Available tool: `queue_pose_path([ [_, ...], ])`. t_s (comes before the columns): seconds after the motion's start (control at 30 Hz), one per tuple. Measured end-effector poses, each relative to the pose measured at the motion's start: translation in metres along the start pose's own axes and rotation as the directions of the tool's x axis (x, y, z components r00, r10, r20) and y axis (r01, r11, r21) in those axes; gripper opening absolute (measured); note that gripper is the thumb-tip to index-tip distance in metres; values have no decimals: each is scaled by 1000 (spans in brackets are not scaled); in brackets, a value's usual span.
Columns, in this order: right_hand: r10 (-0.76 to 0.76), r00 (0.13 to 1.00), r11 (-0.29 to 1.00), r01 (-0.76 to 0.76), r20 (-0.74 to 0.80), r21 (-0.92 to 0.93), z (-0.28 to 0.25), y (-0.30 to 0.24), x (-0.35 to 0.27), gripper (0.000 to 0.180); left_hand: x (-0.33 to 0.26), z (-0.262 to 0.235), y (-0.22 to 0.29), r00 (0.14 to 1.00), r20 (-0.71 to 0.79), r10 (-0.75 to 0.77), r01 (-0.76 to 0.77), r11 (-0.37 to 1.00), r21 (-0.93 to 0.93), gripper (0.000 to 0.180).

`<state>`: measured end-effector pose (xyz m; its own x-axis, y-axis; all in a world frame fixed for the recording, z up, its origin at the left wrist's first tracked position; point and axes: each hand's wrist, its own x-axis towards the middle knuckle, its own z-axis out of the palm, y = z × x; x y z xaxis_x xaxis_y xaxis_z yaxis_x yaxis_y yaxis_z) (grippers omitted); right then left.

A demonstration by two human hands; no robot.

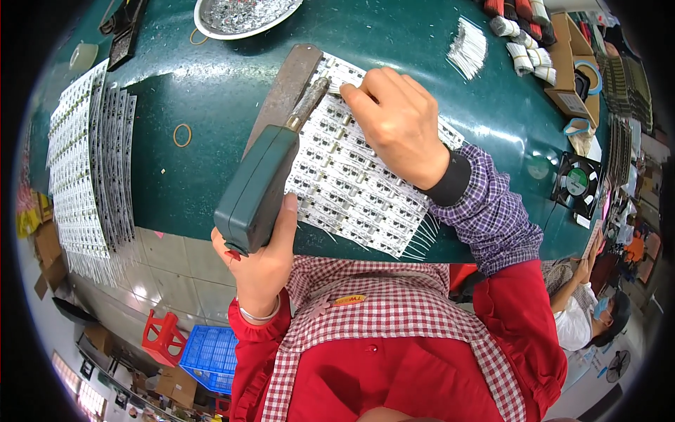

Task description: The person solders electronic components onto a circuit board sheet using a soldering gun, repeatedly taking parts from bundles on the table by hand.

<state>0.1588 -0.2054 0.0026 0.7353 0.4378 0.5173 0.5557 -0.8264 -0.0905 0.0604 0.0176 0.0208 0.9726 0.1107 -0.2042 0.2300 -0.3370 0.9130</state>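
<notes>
My left hand (264, 267) is wrapped round a dark green soldering gun (259, 184). Its metal tip (320, 86) points up and away, reaching the far left part of a white circuit board panel (351, 183). Thin white wires (422, 235) lie across this panel and stick out past its near right edge. Over the panel's far part, my right hand (397, 123) is closed, thumb and forefinger pinched close to the tip. Whatever is in that pinch is too small to make out. A flat grey metal bar (275, 102) runs along the panel's left edge.
A metal bowl (246, 17) of scraps stands at the far side. Stacked wired panels (81, 169) overhang the table's left edge. White wires (467, 49), a cardboard box (571, 67) and a small fan (576, 181) lie to the right. A co-worker (580, 309) sits at the right.
</notes>
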Motion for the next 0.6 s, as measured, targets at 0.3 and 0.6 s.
queue_pose_path([
  [0.3,-1,1000,1000,0,-14,-20,1,0,-1,9,3,0,-4,978,-124,170,-180,980,-80,20],
  [0.6,6,1000,1000,-6,3,-19,-7,0,-2,11,2,-2,0,973,-150,178,-190,979,-74,26],
])
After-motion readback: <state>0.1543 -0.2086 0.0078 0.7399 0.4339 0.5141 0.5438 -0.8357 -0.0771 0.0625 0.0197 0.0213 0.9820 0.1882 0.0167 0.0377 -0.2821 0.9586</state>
